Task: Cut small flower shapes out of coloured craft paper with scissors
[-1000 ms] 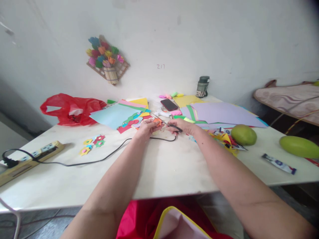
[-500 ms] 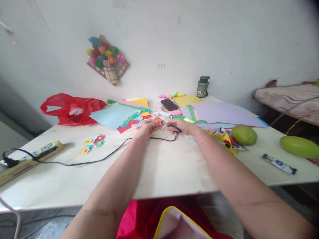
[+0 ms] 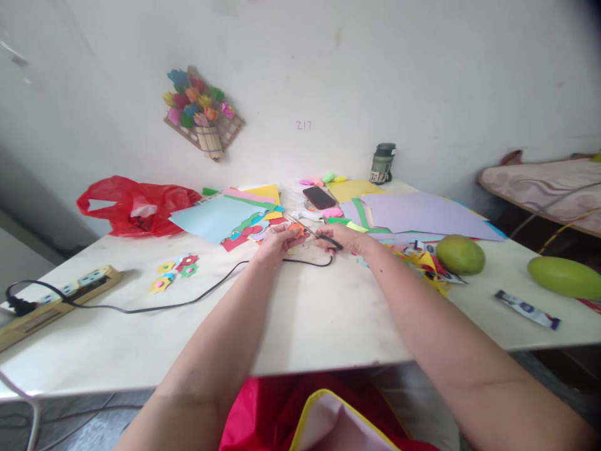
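Note:
My left hand (image 3: 278, 242) pinches a small piece of orange paper (image 3: 297, 229) over the middle of the table. Close on its right, my right hand (image 3: 342, 238) is closed round the dark handles of a pair of scissors (image 3: 310, 231). The blades point away and to the left, against or close beside the orange piece; whether they touch it I cannot tell. Cut scraps of coloured paper (image 3: 244, 233) lie just beyond my left hand. Several finished paper flowers (image 3: 160, 284) with round centres rest on the table to the left.
A black cord (image 3: 188, 305) runs from a power strip (image 3: 66, 299) across the table. Behind are a red plastic bag (image 3: 131, 203), a phone (image 3: 319, 198), a glue gun (image 3: 307, 215), and a bottle (image 3: 382, 164). Purple sheets (image 3: 422, 214), scraps, and a green fruit (image 3: 460, 255) lie right.

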`<action>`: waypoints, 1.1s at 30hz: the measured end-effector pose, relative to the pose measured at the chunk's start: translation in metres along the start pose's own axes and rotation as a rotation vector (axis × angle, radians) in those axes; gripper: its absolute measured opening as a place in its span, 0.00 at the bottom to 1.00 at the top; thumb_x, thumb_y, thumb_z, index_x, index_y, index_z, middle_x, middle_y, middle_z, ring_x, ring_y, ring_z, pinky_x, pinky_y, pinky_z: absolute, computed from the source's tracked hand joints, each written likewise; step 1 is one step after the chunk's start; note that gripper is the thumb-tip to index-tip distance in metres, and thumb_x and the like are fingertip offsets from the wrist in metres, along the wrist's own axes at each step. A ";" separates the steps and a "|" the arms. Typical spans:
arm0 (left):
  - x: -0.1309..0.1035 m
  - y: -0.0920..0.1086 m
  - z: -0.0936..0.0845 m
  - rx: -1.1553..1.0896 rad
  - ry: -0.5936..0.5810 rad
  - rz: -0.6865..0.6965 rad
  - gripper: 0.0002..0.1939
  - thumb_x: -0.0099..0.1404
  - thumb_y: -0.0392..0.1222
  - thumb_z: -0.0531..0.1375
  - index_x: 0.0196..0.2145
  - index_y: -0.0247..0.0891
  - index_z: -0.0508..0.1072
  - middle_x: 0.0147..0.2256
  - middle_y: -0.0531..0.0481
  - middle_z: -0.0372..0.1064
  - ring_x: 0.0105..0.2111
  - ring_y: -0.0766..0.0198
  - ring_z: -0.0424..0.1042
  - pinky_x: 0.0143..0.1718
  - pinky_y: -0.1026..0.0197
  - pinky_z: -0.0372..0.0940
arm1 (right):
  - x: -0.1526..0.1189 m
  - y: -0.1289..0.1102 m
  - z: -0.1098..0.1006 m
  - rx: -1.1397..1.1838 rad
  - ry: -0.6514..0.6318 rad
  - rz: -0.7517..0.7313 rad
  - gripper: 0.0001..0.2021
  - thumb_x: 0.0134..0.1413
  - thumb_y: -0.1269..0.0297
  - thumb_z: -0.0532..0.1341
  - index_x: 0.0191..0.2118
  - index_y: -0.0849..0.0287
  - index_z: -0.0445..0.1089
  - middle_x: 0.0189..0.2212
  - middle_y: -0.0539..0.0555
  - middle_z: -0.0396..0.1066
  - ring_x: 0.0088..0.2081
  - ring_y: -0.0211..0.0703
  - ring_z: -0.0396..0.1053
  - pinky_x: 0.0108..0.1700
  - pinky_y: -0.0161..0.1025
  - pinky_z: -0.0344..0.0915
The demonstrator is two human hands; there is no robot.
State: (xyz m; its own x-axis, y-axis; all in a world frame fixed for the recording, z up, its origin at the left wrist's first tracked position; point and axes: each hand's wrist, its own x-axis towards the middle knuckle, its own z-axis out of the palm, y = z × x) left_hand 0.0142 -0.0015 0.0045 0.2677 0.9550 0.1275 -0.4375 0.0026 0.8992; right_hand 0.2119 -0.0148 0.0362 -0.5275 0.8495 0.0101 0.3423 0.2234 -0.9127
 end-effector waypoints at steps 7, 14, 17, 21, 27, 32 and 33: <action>0.000 0.000 0.000 -0.003 0.003 -0.006 0.09 0.46 0.35 0.69 0.23 0.31 0.72 0.28 0.48 0.74 0.35 0.59 0.76 0.52 0.51 0.65 | 0.001 0.002 0.001 0.055 -0.011 0.017 0.11 0.43 0.63 0.66 0.24 0.62 0.64 0.16 0.44 0.59 0.15 0.27 0.56 0.17 0.29 0.54; 0.000 0.001 0.000 -0.006 0.003 -0.023 0.08 0.46 0.34 0.68 0.24 0.31 0.72 0.29 0.47 0.75 0.34 0.59 0.77 0.48 0.56 0.68 | 0.001 0.003 0.000 -0.037 -0.006 0.002 0.12 0.45 0.61 0.67 0.26 0.62 0.64 0.15 0.45 0.62 0.15 0.29 0.59 0.15 0.28 0.52; -0.001 0.002 0.001 0.002 0.005 -0.036 0.08 0.47 0.34 0.68 0.24 0.31 0.71 0.29 0.47 0.75 0.34 0.59 0.77 0.46 0.57 0.69 | 0.001 0.003 -0.002 -0.059 -0.010 -0.009 0.12 0.48 0.59 0.65 0.25 0.61 0.63 0.17 0.47 0.65 0.15 0.29 0.61 0.15 0.28 0.52; -0.002 0.003 0.002 0.005 0.012 -0.043 0.08 0.47 0.34 0.67 0.24 0.31 0.71 0.30 0.47 0.75 0.35 0.58 0.77 0.44 0.59 0.70 | 0.001 0.003 -0.003 -0.084 -0.017 -0.023 0.15 0.50 0.56 0.63 0.24 0.62 0.63 0.19 0.48 0.67 0.16 0.29 0.62 0.15 0.28 0.52; -0.002 0.003 0.002 0.007 0.018 -0.051 0.08 0.47 0.33 0.67 0.26 0.31 0.72 0.29 0.47 0.75 0.34 0.59 0.77 0.46 0.57 0.69 | 0.001 0.003 -0.003 -0.072 -0.040 -0.032 0.14 0.49 0.57 0.64 0.25 0.62 0.62 0.18 0.48 0.66 0.15 0.29 0.61 0.15 0.28 0.53; -0.004 0.004 0.004 0.022 0.013 -0.074 0.07 0.46 0.33 0.67 0.25 0.31 0.72 0.28 0.47 0.75 0.34 0.58 0.77 0.42 0.59 0.70 | 0.000 0.003 -0.003 -0.054 -0.036 -0.026 0.13 0.47 0.58 0.65 0.28 0.63 0.65 0.16 0.46 0.64 0.15 0.29 0.60 0.16 0.28 0.55; -0.004 0.004 0.004 0.023 0.008 -0.076 0.07 0.46 0.33 0.67 0.25 0.31 0.72 0.28 0.47 0.75 0.34 0.58 0.77 0.41 0.60 0.71 | 0.000 0.003 -0.003 -0.050 -0.038 -0.025 0.13 0.47 0.58 0.66 0.29 0.63 0.66 0.16 0.46 0.64 0.15 0.29 0.60 0.16 0.28 0.55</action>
State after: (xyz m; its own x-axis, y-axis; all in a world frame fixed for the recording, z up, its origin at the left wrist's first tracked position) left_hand 0.0146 -0.0062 0.0096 0.2921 0.9548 0.0554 -0.3967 0.0682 0.9154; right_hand 0.2150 -0.0131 0.0349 -0.5651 0.8249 0.0165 0.3668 0.2691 -0.8905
